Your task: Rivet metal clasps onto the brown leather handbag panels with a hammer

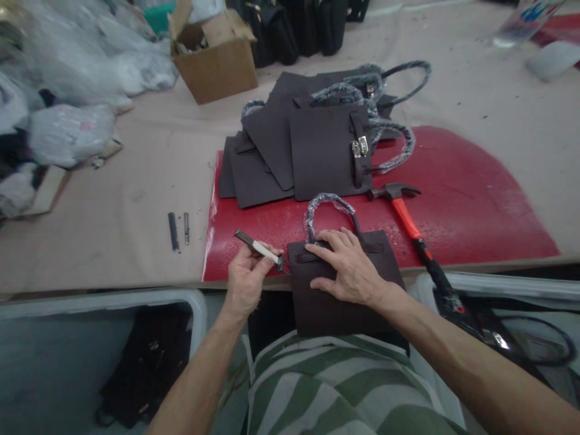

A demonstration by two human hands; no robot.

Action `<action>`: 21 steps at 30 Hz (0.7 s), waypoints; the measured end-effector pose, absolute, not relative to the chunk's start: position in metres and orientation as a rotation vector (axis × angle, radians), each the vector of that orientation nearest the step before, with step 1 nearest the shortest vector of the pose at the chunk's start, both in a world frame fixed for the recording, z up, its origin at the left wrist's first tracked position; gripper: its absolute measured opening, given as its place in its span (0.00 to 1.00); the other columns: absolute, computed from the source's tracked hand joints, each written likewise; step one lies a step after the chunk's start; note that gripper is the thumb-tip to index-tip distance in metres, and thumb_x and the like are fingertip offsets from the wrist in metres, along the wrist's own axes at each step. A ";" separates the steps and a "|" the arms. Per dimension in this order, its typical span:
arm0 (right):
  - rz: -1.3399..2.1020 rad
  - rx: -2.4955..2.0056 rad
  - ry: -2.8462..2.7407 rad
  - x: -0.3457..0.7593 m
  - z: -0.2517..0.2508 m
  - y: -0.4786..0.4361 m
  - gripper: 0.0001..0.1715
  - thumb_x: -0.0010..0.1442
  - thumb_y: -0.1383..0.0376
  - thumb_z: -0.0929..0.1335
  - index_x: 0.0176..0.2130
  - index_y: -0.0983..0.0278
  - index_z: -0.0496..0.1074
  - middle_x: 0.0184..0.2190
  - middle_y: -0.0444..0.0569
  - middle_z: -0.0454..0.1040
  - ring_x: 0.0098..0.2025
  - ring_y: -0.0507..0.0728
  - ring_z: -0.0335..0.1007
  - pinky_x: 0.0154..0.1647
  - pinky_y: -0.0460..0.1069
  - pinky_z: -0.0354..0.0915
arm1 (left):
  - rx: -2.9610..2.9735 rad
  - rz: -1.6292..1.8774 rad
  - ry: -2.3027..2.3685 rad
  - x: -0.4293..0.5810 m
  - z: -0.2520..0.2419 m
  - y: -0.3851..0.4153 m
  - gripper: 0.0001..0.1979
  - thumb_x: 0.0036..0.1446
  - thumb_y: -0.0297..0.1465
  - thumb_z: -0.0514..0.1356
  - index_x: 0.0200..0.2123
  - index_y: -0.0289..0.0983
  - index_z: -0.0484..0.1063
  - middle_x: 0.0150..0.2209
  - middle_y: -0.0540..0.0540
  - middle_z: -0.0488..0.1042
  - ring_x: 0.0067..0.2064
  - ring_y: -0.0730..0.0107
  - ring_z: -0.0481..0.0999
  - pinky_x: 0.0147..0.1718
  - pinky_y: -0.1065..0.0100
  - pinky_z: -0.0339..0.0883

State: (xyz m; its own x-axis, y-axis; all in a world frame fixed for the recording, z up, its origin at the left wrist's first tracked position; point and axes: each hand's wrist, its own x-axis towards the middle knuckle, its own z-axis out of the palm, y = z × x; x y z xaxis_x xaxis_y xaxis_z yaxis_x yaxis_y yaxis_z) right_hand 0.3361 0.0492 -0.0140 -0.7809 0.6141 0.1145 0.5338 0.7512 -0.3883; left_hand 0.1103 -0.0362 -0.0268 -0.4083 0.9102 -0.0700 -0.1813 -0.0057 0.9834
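Note:
My left hand (248, 273) is closed around a metal punch (259, 246) with a white-wrapped middle. Its dark lower end sits just beside the left edge of a dark brown bag panel (344, 314). Across that panel lies my right hand (347, 266), fingers spread and holding nothing, near the base of a plastic-wrapped handle (327, 198). The panel overhangs the table's front edge toward my lap. Beneath its upper part is a red board (254, 232). A claw hammer (406, 219) with a red and black grip rests to the right, apart from my hand.
Several similar bag panels (326, 151) with wrapped handles are piled behind. Two small metal rods, including a silver one (186, 228), lie left of the board. A cardboard box (217, 69) stands farther back. Plastic bins (199, 314) flank me, holding dark pieces.

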 end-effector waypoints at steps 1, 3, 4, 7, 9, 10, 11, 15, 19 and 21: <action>0.500 -0.895 -2.714 0.336 -0.014 0.049 0.44 0.54 0.48 0.75 0.64 0.60 0.66 0.60 0.59 0.67 0.61 0.71 0.60 0.67 0.69 0.50 | 0.855 1.552 1.388 0.115 -0.030 -0.036 0.15 0.55 0.38 0.70 0.41 0.36 0.74 0.39 0.44 0.81 0.43 0.63 0.82 0.46 0.63 0.76; 0.496 -0.890 -2.708 0.336 -0.015 0.048 0.45 0.54 0.48 0.75 0.65 0.61 0.66 0.60 0.59 0.67 0.61 0.70 0.61 0.67 0.70 0.49 | 0.911 1.557 1.397 0.121 -0.033 -0.036 0.14 0.57 0.37 0.69 0.42 0.36 0.74 0.41 0.43 0.81 0.44 0.63 0.82 0.46 0.64 0.76; 0.491 -0.899 -2.706 0.336 -0.015 0.048 0.44 0.54 0.49 0.75 0.64 0.61 0.66 0.60 0.59 0.67 0.61 0.70 0.61 0.67 0.70 0.48 | 0.930 1.573 1.398 0.124 -0.034 -0.037 0.13 0.57 0.37 0.69 0.42 0.36 0.74 0.42 0.43 0.81 0.44 0.63 0.82 0.46 0.65 0.76; 0.481 -0.941 -2.700 0.334 -0.014 0.045 0.41 0.52 0.52 0.77 0.61 0.59 0.70 0.60 0.58 0.67 0.61 0.70 0.61 0.67 0.69 0.49 | 0.988 1.620 1.401 0.128 -0.032 -0.037 0.12 0.59 0.36 0.68 0.43 0.37 0.74 0.42 0.43 0.81 0.45 0.63 0.81 0.46 0.65 0.76; 0.485 -0.951 -2.693 0.333 -0.014 0.044 0.40 0.51 0.53 0.77 0.60 0.59 0.70 0.60 0.58 0.67 0.60 0.70 0.61 0.67 0.69 0.49 | 1.038 1.626 1.418 0.130 -0.029 -0.038 0.11 0.60 0.36 0.67 0.43 0.37 0.74 0.42 0.43 0.80 0.45 0.63 0.81 0.47 0.64 0.76; 0.489 -0.953 -2.684 0.333 -0.013 0.043 0.41 0.51 0.53 0.77 0.60 0.60 0.70 0.59 0.58 0.67 0.60 0.70 0.61 0.67 0.69 0.49 | 1.062 1.626 1.430 0.130 -0.028 -0.038 0.11 0.60 0.36 0.66 0.42 0.36 0.74 0.42 0.43 0.80 0.46 0.63 0.81 0.48 0.64 0.76; 0.496 -0.958 -2.671 0.333 -0.013 0.043 0.42 0.51 0.54 0.77 0.61 0.60 0.69 0.59 0.58 0.67 0.60 0.70 0.62 0.68 0.69 0.49 | 1.084 1.625 1.439 0.131 -0.027 -0.039 0.11 0.61 0.36 0.66 0.42 0.36 0.74 0.42 0.43 0.80 0.46 0.62 0.81 0.48 0.63 0.76; 0.500 -0.977 -2.634 0.333 -0.014 0.043 0.47 0.51 0.53 0.77 0.64 0.63 0.65 0.59 0.60 0.67 0.61 0.70 0.61 0.69 0.71 0.48 | 1.151 1.614 1.451 0.132 -0.025 -0.040 0.09 0.63 0.34 0.64 0.44 0.36 0.74 0.44 0.43 0.80 0.47 0.62 0.80 0.51 0.61 0.75; 0.482 -0.984 -2.640 0.333 -0.015 0.042 0.45 0.50 0.53 0.77 0.63 0.62 0.67 0.62 0.62 0.63 0.64 0.73 0.57 0.69 0.72 0.46 | 1.169 1.611 1.410 0.133 -0.028 -0.042 0.08 0.64 0.34 0.63 0.43 0.36 0.72 0.46 0.41 0.79 0.50 0.60 0.80 0.53 0.58 0.74; 0.488 -0.983 -2.648 0.333 -0.014 0.042 0.44 0.51 0.53 0.77 0.63 0.61 0.67 0.60 0.60 0.65 0.62 0.72 0.60 0.69 0.72 0.46 | 1.167 1.605 1.384 0.133 -0.029 -0.043 0.08 0.65 0.34 0.62 0.43 0.37 0.71 0.47 0.41 0.79 0.50 0.59 0.80 0.53 0.57 0.74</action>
